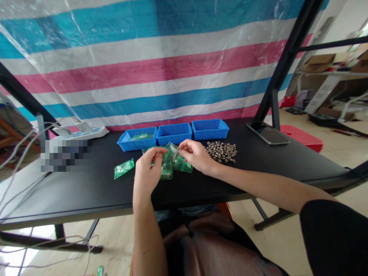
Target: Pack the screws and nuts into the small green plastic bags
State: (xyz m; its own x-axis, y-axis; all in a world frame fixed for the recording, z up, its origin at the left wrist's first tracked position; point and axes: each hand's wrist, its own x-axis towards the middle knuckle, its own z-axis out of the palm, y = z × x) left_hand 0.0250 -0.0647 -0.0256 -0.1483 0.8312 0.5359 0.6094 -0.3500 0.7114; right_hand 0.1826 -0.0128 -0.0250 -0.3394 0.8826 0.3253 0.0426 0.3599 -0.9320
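Between my two hands is a small clear plastic packet with green print (171,150), raised over the pile. My left hand (148,168) pinches its left side with thumb and forefinger. On the other side, the fingertips of my right hand (195,154) close on its right edge. Below lie several more green packets (184,165), partly covered by my hands. One separate green packet (124,168) rests to the left of my left hand. A heap of small shiny metal pieces (222,151) lies just right of my right hand; their exact kind is too small to make out.
Three blue bins (211,129) stand in a row at the back; the left one holds green packets. A white power strip (92,133) with plugs and cables sits at the left. A phone (268,133) lies at the right, near a black frame post (275,109).
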